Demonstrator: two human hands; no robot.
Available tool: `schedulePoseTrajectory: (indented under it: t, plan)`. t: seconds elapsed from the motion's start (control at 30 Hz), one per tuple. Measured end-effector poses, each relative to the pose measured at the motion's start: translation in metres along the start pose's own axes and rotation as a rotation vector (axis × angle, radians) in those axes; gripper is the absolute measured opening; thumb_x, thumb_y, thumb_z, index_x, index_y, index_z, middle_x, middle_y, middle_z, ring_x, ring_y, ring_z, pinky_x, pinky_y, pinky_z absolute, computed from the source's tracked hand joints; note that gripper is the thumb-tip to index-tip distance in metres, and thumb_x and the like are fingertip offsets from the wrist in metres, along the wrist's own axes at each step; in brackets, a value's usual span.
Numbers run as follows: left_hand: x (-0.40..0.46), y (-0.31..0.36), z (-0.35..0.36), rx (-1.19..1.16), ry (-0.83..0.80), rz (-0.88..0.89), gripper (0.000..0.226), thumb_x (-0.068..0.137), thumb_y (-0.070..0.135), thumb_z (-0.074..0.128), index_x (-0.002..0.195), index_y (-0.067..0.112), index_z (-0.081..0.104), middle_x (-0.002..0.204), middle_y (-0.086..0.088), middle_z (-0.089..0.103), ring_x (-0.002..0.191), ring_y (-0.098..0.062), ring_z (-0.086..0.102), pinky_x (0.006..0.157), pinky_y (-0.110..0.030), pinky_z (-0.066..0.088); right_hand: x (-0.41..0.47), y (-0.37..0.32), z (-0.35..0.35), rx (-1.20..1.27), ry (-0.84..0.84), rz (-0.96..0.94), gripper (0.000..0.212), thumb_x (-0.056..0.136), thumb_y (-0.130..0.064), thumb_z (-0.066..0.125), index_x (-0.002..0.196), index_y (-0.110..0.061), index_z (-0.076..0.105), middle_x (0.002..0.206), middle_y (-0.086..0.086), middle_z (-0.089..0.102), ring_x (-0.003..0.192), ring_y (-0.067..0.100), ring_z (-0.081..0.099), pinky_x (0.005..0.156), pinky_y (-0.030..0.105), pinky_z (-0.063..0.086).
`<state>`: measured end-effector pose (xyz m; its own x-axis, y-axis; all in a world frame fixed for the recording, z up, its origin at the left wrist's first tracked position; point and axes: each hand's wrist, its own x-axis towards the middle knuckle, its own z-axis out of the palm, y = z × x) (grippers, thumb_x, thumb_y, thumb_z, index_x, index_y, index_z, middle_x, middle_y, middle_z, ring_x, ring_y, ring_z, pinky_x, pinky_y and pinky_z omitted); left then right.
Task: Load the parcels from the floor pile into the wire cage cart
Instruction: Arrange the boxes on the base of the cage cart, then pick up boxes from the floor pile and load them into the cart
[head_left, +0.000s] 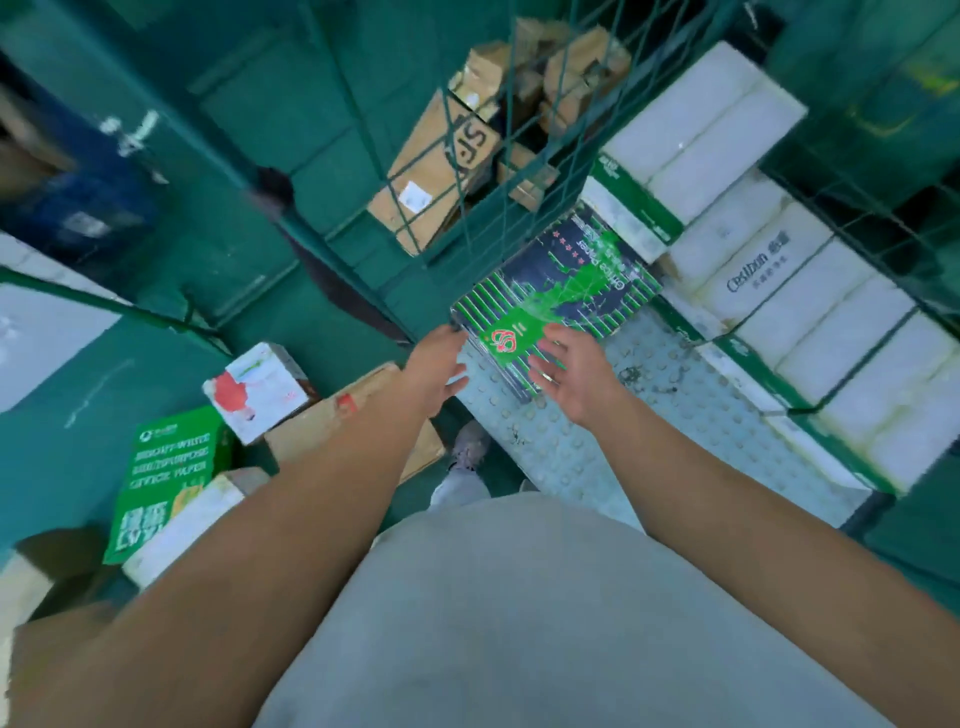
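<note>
Parcel (561, 296), dark blue and green, printed as office paper: it lies flat on the studded floor (675, 374) of the cart (467, 218), its far end against the white boxes (769, 270) stacked along the right wall. My left hand (434, 369) is at its near left corner, fingers loosely spread and straight; whether they touch the corner I cannot tell. My right hand (571, 371) is over the near edge, fingers spread and extended across the green stripes, gripping nothing. The parcel lies just ahead of and between both hands. Behind the mesh, brown cartons (447, 166) lean in the far part of the cart. On the green ground to my left lies the pile (260, 415): a green paper box (166, 478), a white parcel (257, 389) with a red mark, and brown cartons.
</note>
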<state>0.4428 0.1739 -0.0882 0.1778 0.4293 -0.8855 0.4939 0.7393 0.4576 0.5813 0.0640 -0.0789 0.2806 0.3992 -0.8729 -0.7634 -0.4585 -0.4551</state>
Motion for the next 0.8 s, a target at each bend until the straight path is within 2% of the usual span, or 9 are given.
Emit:
schedulePoseTrajectory:
  t: [0.07, 0.1, 0.2, 0.27, 0.37, 0.47, 0.57, 0.7, 0.8]
  plan:
    - [-0.018, -0.018, -0.005, -0.092, 0.048, -0.023, 0.013, 0.106, 0.023, 0.051, 0.094, 0.026, 0.054, 0.115, 0.002, 0.053, 0.107, -0.019, 0.055, 0.095, -0.034, 0.050, -0.010, 0.008, -0.004, -0.047, -0.043, 0.006, 0.004, 0.102, -0.026, 0.059, 0.104, -0.025, 0.062, 0.115, -0.001, 0.063, 0.114, 0.022, 0.060, 0.106, 0.039, 0.050]
    - [-0.029, -0.028, -0.007, -0.132, 0.070, -0.027, 0.005, 0.106, 0.025, 0.051, 0.104, 0.025, 0.056, 0.123, 0.001, 0.054, 0.111, -0.020, 0.055, 0.094, -0.034, 0.051, -0.015, 0.012, -0.004, -0.074, -0.073, 0.009, 0.004, 0.102, -0.025, 0.059, 0.105, -0.024, 0.062, 0.119, 0.000, 0.064, 0.115, 0.022, 0.061, 0.106, 0.039, 0.050]
    - [-0.050, -0.062, -0.013, -0.244, 0.123, 0.010, 0.034, 0.107, 0.025, 0.052, 0.141, 0.025, 0.049, 0.131, -0.001, 0.055, 0.123, -0.025, 0.055, 0.104, -0.037, 0.050, -0.023, 0.029, -0.001, -0.172, -0.156, 0.011, 0.014, 0.102, -0.027, 0.060, 0.113, -0.021, 0.064, 0.126, 0.003, 0.064, 0.111, 0.021, 0.063, 0.101, 0.037, 0.052]
    - [-0.069, -0.084, -0.022, -0.306, 0.152, 0.005, 0.029, 0.106, 0.022, 0.052, 0.135, 0.023, 0.051, 0.128, -0.002, 0.056, 0.123, -0.025, 0.055, 0.109, -0.040, 0.048, -0.030, 0.042, 0.008, -0.244, -0.202, 0.032, 0.014, 0.102, -0.027, 0.060, 0.113, -0.020, 0.064, 0.124, 0.004, 0.064, 0.104, 0.019, 0.064, 0.098, 0.035, 0.051]
    - [-0.085, -0.115, -0.039, -0.369, 0.197, -0.035, 0.014, 0.108, 0.020, 0.046, 0.117, 0.022, 0.056, 0.118, -0.001, 0.058, 0.108, -0.021, 0.058, 0.107, -0.038, 0.050, -0.038, 0.059, 0.024, -0.318, -0.252, 0.072, 0.008, 0.102, -0.026, 0.058, 0.106, -0.020, 0.062, 0.121, 0.005, 0.065, 0.101, 0.020, 0.065, 0.090, 0.033, 0.053]
    - [-0.098, -0.145, -0.064, -0.467, 0.268, -0.034, 0.024, 0.107, 0.020, 0.048, 0.129, 0.021, 0.058, 0.128, -0.003, 0.061, 0.112, -0.022, 0.061, 0.102, -0.037, 0.053, -0.046, 0.081, 0.047, -0.409, -0.324, 0.111, 0.008, 0.102, -0.025, 0.057, 0.105, -0.019, 0.062, 0.118, 0.005, 0.067, 0.098, 0.020, 0.066, 0.078, 0.030, 0.052]
    - [-0.116, -0.177, -0.089, -0.570, 0.353, -0.060, 0.011, 0.107, 0.024, 0.050, 0.112, 0.024, 0.060, 0.123, -0.001, 0.062, 0.108, -0.018, 0.062, 0.098, -0.034, 0.054, -0.058, 0.105, 0.072, -0.532, -0.372, 0.138, 0.006, 0.102, -0.024, 0.057, 0.102, -0.020, 0.061, 0.112, 0.003, 0.068, 0.102, 0.022, 0.066, 0.082, 0.031, 0.051]
    - [-0.133, -0.216, -0.113, -0.714, 0.388, -0.069, 0.025, 0.107, 0.020, 0.047, 0.130, 0.020, 0.057, 0.127, -0.002, 0.062, 0.114, -0.019, 0.061, 0.096, -0.032, 0.054, -0.065, 0.135, 0.102, -0.679, -0.432, 0.159, 0.009, 0.101, -0.025, 0.059, 0.108, -0.020, 0.063, 0.119, 0.004, 0.070, 0.104, 0.020, 0.067, 0.084, 0.032, 0.051]
    - [-0.146, -0.239, -0.128, -0.803, 0.419, -0.062, 0.018, 0.108, 0.016, 0.042, 0.111, 0.021, 0.059, 0.108, 0.002, 0.065, 0.098, -0.015, 0.062, 0.104, -0.035, 0.050, -0.071, 0.157, 0.126, -0.778, -0.457, 0.157, 0.011, 0.100, -0.026, 0.061, 0.109, -0.019, 0.064, 0.118, 0.003, 0.072, 0.102, 0.019, 0.069, 0.078, 0.030, 0.053]
